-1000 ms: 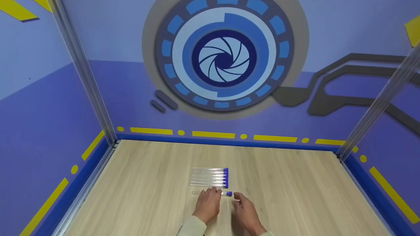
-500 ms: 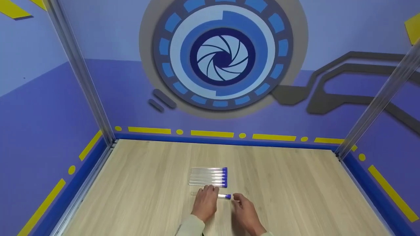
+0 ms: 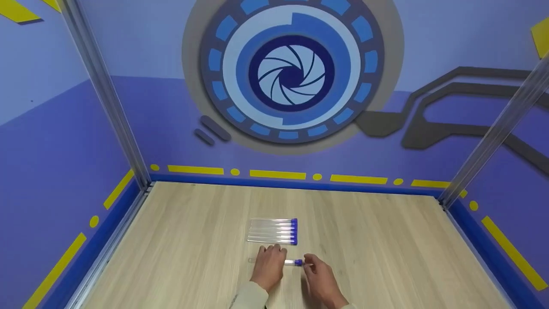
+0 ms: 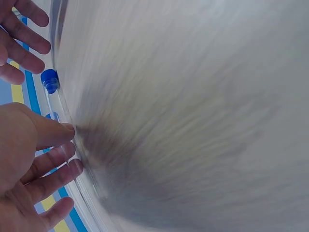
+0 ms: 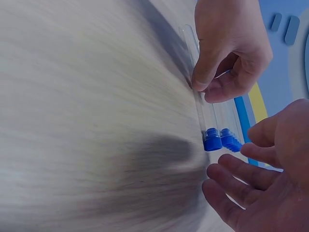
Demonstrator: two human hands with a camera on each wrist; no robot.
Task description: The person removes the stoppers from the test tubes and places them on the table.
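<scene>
A clear test tube (image 3: 291, 262) with a blue cap (image 5: 212, 140) lies on its side on the wooden table, apart from a row of similar tubes. My left hand (image 3: 269, 268) pinches it around the middle between thumb and fingers, as the right wrist view shows, and covers part of the glass. Just right of the cap is my right hand (image 3: 319, 277), fingers loosely bent with nothing in them. In the right wrist view, the right hand (image 5: 270, 179) lies close to the cap; in the head view its fingertips come very near it.
Several capped test tubes (image 3: 272, 231) lie side by side just beyond the hands, caps to the right. The wooden table (image 3: 386, 249) is bordered by printed blue walls (image 3: 150, 128) and metal corner posts (image 3: 107, 98).
The single test tube has moved toward me with my left hand, widening its gap from the row. The right hand stays almost in place, now nearer the cap.
</scene>
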